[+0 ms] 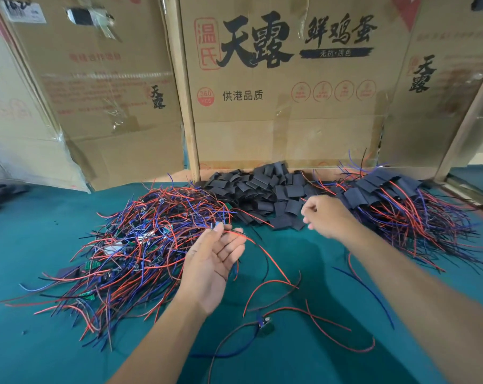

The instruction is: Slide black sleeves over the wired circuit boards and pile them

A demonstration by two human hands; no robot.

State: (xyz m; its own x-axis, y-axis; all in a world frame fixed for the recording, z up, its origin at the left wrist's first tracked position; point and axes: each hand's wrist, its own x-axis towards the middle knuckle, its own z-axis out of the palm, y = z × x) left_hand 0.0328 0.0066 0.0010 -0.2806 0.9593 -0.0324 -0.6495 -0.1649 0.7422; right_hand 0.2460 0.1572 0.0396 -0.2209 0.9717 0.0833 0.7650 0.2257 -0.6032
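One wired board [217,226] at left fingertips [221,228]

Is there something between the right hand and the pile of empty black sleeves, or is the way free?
Nothing visible blocks it. The right hand hovers at the near right edge of the loose black sleeves, with only green table below. The left hand pinches a wired board off to the side.

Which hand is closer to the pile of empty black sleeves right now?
Right. The right hand hovers at the sleeve pile's front right edge. The left hand is farther back toward the person, beside the loose wire heap, pinching a small wired piece.
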